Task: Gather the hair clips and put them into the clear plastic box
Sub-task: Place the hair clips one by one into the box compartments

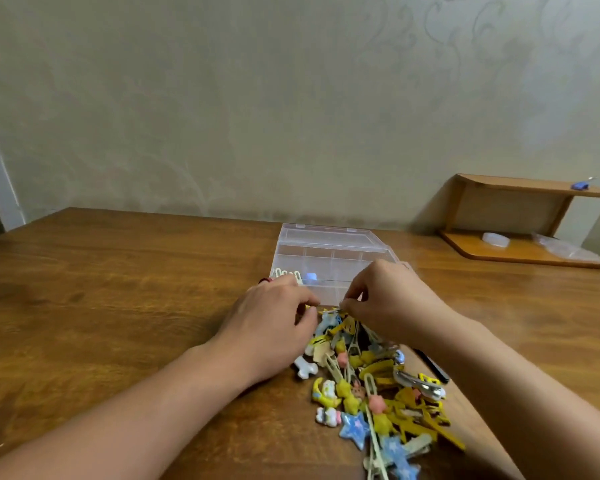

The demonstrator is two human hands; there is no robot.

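Single head view – looks forward-down, close over table [118,306].

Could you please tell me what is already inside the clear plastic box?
A few pale clips and a blue piece lie in the clear plastic box at its left; both hands cover its near compartments.

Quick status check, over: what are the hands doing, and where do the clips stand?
Left hand and right hand both pinching one clip at the pile's top. Clear box open just beyond, a few clips inside. Nothing in the way.
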